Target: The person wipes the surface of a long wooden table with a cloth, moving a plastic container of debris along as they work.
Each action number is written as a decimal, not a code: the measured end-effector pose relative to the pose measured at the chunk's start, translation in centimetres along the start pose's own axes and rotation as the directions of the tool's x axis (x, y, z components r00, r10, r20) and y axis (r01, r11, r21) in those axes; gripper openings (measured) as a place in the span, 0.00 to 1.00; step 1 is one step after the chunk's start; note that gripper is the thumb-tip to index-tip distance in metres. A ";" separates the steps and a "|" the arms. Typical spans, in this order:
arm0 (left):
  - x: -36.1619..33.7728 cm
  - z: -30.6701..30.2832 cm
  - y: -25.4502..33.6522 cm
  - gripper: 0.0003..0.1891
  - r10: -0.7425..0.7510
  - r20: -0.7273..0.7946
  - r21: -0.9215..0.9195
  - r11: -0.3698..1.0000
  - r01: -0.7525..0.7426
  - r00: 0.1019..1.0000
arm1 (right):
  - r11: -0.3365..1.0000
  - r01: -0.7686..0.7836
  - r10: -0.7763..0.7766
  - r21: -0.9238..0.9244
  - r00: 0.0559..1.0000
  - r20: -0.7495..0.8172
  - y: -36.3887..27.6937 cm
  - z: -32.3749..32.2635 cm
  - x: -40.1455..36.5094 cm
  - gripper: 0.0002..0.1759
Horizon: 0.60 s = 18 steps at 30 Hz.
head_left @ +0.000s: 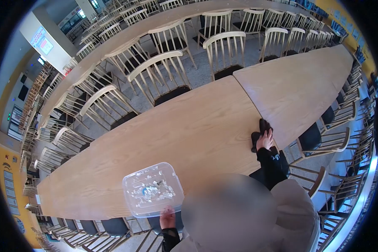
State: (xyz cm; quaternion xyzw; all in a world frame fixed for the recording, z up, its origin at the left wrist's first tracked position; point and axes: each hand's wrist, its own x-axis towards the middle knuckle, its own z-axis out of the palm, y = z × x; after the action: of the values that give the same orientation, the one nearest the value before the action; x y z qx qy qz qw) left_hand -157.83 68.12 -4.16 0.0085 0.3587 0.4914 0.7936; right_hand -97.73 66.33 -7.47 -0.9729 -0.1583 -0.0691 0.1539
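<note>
At the table's (206, 138) near edge, the left hand (168, 217) meets a plastic tub (148, 206), the right hand (265, 140) a black object (263, 124), grips unclear.

The person wears a big, pale grey-brown top (297, 210) that looks soft and puffy at the right shoulder. It has some folds, and its edge is round. Both arms have dark sleeves. The right sleeve (269, 168) is black and goes down to the wrist, with small white marks (276, 157) on it, too tiny to read. The left sleeve (170, 239) is black too, and only a short bit of it shows. The right hand (265, 140) and the left hand (168, 217) are bare. The head (229, 210) is just a round, grey blur.
</note>
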 end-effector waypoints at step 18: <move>3.4 1.4 -0.6 0.16 -0.013 -0.163 0.003 1.000 0.013 0.987 | 0.274 0.866 -0.961 0.419 0.225 0.162 -13.7 -5.3 -18.1 0.25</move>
State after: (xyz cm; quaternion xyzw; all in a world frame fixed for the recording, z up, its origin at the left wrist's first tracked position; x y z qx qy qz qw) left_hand -155.68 71.02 -5.25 -0.0326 0.4235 0.4846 0.7647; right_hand -119.68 71.77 -1.97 -0.6541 -0.7354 0.0662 0.1642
